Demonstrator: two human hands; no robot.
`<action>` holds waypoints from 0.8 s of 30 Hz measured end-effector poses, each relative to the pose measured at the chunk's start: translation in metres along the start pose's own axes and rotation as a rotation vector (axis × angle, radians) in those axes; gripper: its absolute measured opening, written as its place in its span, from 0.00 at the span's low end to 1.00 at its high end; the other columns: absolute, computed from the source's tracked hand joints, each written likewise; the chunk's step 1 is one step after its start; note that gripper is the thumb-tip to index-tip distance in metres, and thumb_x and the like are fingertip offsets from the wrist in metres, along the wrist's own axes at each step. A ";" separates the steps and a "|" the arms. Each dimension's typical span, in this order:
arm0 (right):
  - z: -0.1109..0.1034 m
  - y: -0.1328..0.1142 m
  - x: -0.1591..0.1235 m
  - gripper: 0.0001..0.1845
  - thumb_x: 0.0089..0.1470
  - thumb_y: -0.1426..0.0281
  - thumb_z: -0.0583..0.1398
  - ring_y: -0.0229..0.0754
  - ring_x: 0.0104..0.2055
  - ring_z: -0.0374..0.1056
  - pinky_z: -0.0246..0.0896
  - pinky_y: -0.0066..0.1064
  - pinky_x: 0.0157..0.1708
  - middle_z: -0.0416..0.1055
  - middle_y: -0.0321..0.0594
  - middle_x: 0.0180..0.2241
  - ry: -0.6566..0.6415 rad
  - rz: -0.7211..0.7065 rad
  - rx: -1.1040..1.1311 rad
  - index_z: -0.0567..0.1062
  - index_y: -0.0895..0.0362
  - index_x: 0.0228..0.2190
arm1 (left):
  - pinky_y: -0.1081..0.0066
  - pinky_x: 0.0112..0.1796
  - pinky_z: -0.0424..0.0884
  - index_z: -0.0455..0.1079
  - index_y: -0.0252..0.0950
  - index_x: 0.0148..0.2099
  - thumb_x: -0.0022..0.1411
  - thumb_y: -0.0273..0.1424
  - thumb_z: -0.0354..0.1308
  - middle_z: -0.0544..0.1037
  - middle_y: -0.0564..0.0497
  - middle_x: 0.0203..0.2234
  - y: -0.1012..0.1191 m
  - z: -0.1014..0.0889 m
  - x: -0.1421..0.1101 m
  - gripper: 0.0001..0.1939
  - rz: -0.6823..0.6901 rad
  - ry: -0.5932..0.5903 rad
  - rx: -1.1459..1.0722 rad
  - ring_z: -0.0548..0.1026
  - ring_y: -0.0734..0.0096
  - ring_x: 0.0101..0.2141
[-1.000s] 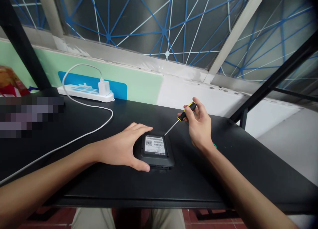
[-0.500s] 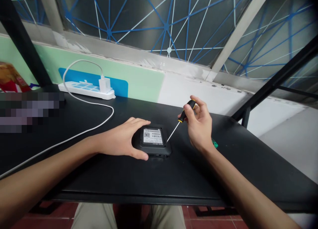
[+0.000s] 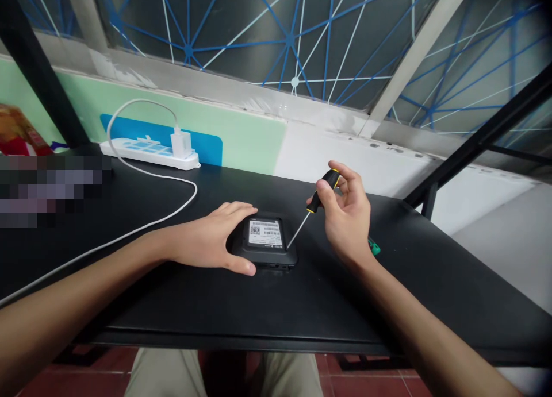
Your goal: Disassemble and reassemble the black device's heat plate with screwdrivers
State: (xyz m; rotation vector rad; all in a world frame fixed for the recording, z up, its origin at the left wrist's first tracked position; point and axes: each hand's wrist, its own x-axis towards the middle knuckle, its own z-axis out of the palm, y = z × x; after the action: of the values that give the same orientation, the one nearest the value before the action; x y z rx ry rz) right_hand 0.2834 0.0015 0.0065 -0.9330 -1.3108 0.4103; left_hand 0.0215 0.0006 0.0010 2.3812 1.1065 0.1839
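Observation:
A small flat black electronic box [image 3: 267, 255] lies on the black table with a white printed label [image 3: 265, 234] facing up. Ports show along its near edge. My left hand [image 3: 215, 236] braces its left side, thumb at the near edge and fingers at the far edge. In my right hand [image 3: 347, 216] is a screwdriver [image 3: 324, 189] with a black and yellow handle, held between thumb and fingers. Its thin metal shaft slants down to the left, and the tip meets the box at the label's near right corner. Whether a screw sits under the tip is too small to tell.
A white power strip [image 3: 129, 149] with a plugged-in charger [image 3: 181, 144] stands at the back left. Its white cable [image 3: 159, 219] runs across the table's left side. A green object [image 3: 374, 246] lies partly behind my right wrist. A black metal post [image 3: 474, 147] slants at the right.
The screwdriver's handle has shifted very slightly left, with the tip staying at the same corner of the box. My left hand keeps its hold. The view has moved a little.

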 end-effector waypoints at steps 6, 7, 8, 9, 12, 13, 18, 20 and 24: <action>-0.001 -0.004 -0.003 0.18 0.60 0.59 0.63 0.39 0.35 0.80 0.81 0.38 0.38 0.75 0.39 0.48 -0.047 0.050 0.099 0.73 0.48 0.51 | 0.51 0.69 0.56 0.46 0.37 0.76 0.55 0.61 0.64 0.53 0.42 0.73 0.000 0.000 0.000 0.59 -0.004 0.020 0.042 0.52 0.47 0.71; -0.001 -0.004 -0.003 0.17 0.61 0.59 0.61 0.40 0.38 0.81 0.82 0.39 0.40 0.76 0.40 0.50 -0.048 0.065 0.125 0.73 0.48 0.51 | 0.51 0.69 0.57 0.46 0.38 0.76 0.55 0.60 0.64 0.54 0.42 0.73 0.000 0.000 0.000 0.58 -0.002 0.025 0.044 0.53 0.47 0.71; -0.001 -0.004 -0.003 0.17 0.62 0.60 0.60 0.41 0.39 0.81 0.82 0.39 0.40 0.76 0.40 0.50 -0.045 0.075 0.139 0.73 0.49 0.51 | 0.51 0.69 0.57 0.47 0.38 0.76 0.55 0.60 0.64 0.54 0.42 0.73 0.000 0.000 0.000 0.57 -0.001 0.028 0.048 0.53 0.47 0.71; -0.001 -0.004 -0.003 0.17 0.62 0.60 0.60 0.41 0.39 0.81 0.81 0.39 0.40 0.76 0.40 0.49 -0.041 0.080 0.134 0.73 0.49 0.51 | 0.50 0.68 0.57 0.47 0.38 0.76 0.55 0.60 0.64 0.55 0.42 0.72 0.000 0.000 0.000 0.57 0.002 0.031 0.051 0.53 0.46 0.71; -0.001 -0.005 -0.002 0.17 0.59 0.60 0.63 0.38 0.32 0.76 0.79 0.37 0.35 0.74 0.36 0.38 -0.005 0.049 0.041 0.74 0.48 0.49 | 0.48 0.67 0.58 0.49 0.39 0.75 0.55 0.59 0.64 0.56 0.41 0.72 0.000 0.000 0.000 0.56 0.018 0.045 0.049 0.53 0.43 0.70; -0.001 -0.006 -0.002 0.16 0.58 0.61 0.65 0.37 0.30 0.74 0.78 0.36 0.33 0.71 0.34 0.34 0.012 0.022 -0.004 0.75 0.47 0.48 | 0.47 0.67 0.59 0.49 0.40 0.75 0.55 0.59 0.64 0.56 0.41 0.72 0.000 0.000 0.000 0.55 0.023 0.048 0.044 0.53 0.42 0.70; -0.003 -0.007 -0.003 0.14 0.62 0.57 0.60 0.39 0.33 0.75 0.78 0.37 0.32 0.70 0.36 0.36 -0.003 0.031 -0.034 0.76 0.45 0.48 | 0.49 0.67 0.58 0.50 0.40 0.75 0.56 0.59 0.65 0.58 0.41 0.71 -0.002 0.001 0.001 0.54 0.053 0.063 0.033 0.54 0.43 0.70; -0.003 -0.007 -0.003 0.17 0.64 0.56 0.57 0.41 0.37 0.78 0.80 0.37 0.33 0.74 0.39 0.44 -0.040 0.096 0.053 0.74 0.45 0.52 | 0.49 0.67 0.59 0.51 0.41 0.74 0.56 0.59 0.65 0.59 0.42 0.71 -0.003 0.001 0.001 0.54 0.063 0.070 0.034 0.55 0.43 0.70; -0.002 -0.006 -0.002 0.21 0.61 0.57 0.61 0.42 0.37 0.79 0.80 0.38 0.34 0.76 0.40 0.46 -0.047 0.136 0.082 0.73 0.46 0.54 | 0.50 0.67 0.59 0.51 0.40 0.74 0.56 0.59 0.66 0.59 0.41 0.71 -0.003 0.001 0.000 0.54 0.064 0.068 0.041 0.55 0.45 0.69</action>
State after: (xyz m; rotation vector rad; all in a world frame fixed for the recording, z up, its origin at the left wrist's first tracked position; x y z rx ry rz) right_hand 0.2835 -0.0048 0.0100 -0.9511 -1.2681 0.5901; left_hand 0.0199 0.0023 -0.0017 2.4650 1.0751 0.2693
